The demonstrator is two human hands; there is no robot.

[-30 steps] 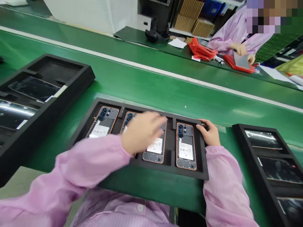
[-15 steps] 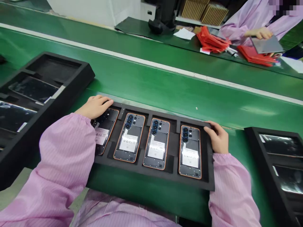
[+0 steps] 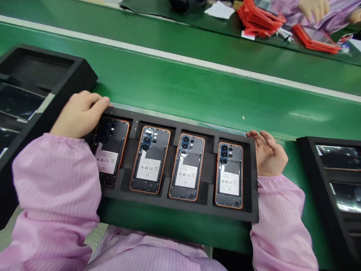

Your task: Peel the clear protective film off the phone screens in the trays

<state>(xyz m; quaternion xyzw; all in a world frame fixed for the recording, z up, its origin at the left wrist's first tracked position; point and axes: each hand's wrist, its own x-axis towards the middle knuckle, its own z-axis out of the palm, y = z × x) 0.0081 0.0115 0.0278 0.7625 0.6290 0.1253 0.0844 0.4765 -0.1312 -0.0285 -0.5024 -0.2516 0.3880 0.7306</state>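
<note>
The tray [image 3: 180, 206] lies on the green counter [image 3: 197, 90] close to the person, with four phones [image 3: 186, 165] back-up in its slots. The left hand [image 3: 80, 114] grips its far left corner, fingers curled over the edge. The right hand [image 3: 269, 154] is at its right end, fingers spread wide; whether they touch is unclear. A left tray [image 3: 70, 79] and a right tray [image 3: 310, 165] flank it.

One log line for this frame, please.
left hand: on foam tray far-left corner | right hand: fingers spread, at tray's right edge | tray load: four open-backed phones | surface: green conveyor
</note>
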